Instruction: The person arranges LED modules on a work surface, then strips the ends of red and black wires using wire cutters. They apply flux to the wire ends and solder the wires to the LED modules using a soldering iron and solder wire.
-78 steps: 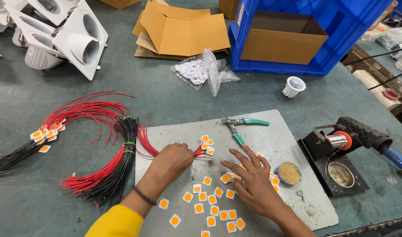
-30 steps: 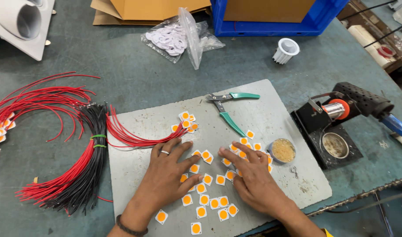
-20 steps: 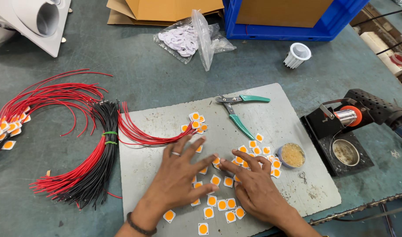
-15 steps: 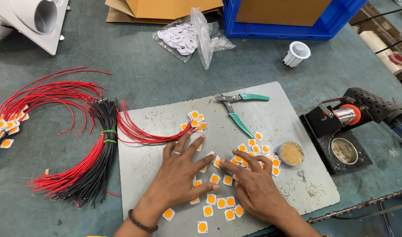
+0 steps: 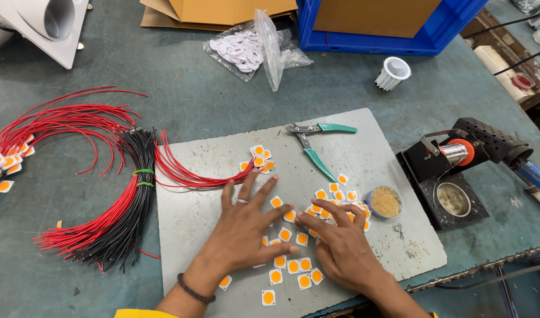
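Bundled red and black wires (image 5: 114,218) at far left of counter (image 5: 193,88); left hand (image 5: 246,227) flat, fingers splayed, gripping nothing, pressing small orange-centred square chips (image 5: 293,266) on grey mat (image 5: 364,153); right hand (image 5: 340,244) likewise spread, empty; probably light, thin, brittle, best pinched by edges; green-handled cutters (image 5: 314,147) beyond

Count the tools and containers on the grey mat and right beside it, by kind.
Cutters: 1
Flux tin: 1
Soldering iron stand: 1
Hands, left and right, both flat on the mat over the orange chips: 2
Total: 5
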`<state>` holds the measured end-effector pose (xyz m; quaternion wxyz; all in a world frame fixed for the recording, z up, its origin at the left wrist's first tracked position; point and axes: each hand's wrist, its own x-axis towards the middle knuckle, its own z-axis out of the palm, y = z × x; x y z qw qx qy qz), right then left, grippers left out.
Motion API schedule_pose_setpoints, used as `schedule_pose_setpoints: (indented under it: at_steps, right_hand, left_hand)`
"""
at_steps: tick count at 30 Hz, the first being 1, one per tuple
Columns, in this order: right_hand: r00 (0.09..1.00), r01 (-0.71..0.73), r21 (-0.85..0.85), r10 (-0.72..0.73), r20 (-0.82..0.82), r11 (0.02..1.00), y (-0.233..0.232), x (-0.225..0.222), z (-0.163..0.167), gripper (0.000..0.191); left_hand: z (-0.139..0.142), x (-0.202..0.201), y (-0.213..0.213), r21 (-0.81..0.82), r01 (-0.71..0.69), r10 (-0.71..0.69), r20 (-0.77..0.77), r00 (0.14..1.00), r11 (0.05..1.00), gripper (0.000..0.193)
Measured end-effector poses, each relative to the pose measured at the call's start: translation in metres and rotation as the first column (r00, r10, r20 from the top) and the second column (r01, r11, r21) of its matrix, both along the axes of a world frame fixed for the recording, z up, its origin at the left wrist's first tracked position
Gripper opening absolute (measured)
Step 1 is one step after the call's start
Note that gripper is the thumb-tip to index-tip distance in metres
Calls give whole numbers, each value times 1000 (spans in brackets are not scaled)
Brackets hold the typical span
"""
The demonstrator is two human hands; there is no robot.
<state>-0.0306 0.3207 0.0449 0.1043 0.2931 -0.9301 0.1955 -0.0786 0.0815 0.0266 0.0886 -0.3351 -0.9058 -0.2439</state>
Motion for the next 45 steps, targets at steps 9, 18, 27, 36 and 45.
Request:
schedule_pose_setpoints:
  at_steps: [9, 18, 27, 36, 45]
  right_hand:
    - [967, -99, 140, 63, 246, 985, -13, -8, 8, 74]
    - [988, -131, 36, 128, 82, 991, -11, -1, 9, 78]
    - [973, -72, 18, 67, 220, 997, 1, 13, 10, 75]
    - [971, -35, 65, 18, 238, 997, 8, 16, 1, 78]
    - [971, 186, -141, -159, 181, 972, 26, 10, 5, 73]
  left_hand:
    - [3, -7, -10, 30, -33, 30, 114, 993, 999, 73]
    - [1, -8, -11, 18, -31, 28, 152, 988, 999, 76]
    - [2, -7, -9, -24, -40, 43, 125, 991, 999, 81]
    - [-1, 0, -11, -6, -9, 8, -114, 993, 1000, 70]
    - [-6, 8, 9, 55, 61, -48, -225, 973, 997, 83]
